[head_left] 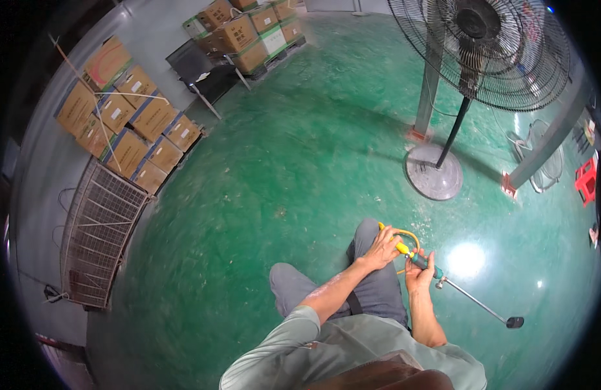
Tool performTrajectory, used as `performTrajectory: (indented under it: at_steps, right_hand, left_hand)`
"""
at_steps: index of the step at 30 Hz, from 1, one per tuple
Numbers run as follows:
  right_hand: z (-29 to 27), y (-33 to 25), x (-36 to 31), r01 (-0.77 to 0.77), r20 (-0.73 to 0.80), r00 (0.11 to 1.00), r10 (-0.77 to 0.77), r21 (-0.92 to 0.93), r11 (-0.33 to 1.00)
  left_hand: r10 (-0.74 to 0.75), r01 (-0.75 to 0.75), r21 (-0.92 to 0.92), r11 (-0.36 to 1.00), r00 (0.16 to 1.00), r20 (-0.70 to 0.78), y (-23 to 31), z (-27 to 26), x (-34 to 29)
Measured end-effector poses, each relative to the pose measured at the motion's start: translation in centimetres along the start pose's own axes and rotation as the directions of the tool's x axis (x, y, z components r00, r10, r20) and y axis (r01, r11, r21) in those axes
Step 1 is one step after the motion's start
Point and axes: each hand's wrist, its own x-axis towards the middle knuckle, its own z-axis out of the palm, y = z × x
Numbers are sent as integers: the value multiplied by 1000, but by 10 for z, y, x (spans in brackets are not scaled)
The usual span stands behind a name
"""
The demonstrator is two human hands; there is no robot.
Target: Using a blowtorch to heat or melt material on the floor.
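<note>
"Your tool (477,298)?"
"Slim metal, just beside my right thigh (385,289); my right hand (419,278) curls round its green grip (420,261), my left hand (380,250) round its yellow end (402,248)."
"Room?"
"Glossy floor (281,182) (to the fan's round base (430,181))."

A glossy green painted floor (242,195) spreads across the room, dusted with pale specks and catching a white glare at lower right. Standing on it: at upper right, the round grey base (434,177) of a tall fan; at upper left, a black metal-legged chair (216,79) and a dark pallet (282,58) stacked with brown cardboard boxes (237,34); at far right, a red plastic stool (585,182).
</note>
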Motion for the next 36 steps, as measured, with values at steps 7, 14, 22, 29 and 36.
performTrajectory:
  at_steps: [7, 14, 22, 29, 36]
  right_hand:
    - [23, 57, 9, -72, 62, 994, 87, -220, 973]
    - [23, 91, 25, -16, 13, 1000, 20, -300, 954]
    - [29, 92, 21, 4, 25, 1000, 5, -324, 946]
    - [28, 102, 32, -39, 2, 999, 42, -326, 945]
    - [25, 97, 41, -41, -10, 999, 39, -349, 936]
  left_hand:
    - [-273, 271, 75, 960, 962, 12, -23, -44, -11]
    - [-513, 546, -91, 833, 824, 240, -29, -97, -66]
    - [-622, 599, 274, 753, 783, -1, -100, -165, -182]
    - [-930, 911, 281, 303, 347, -123, -131, -200, -251]
    - [-969, 952, 306, 15, 89, -229, -132, -188, -220]
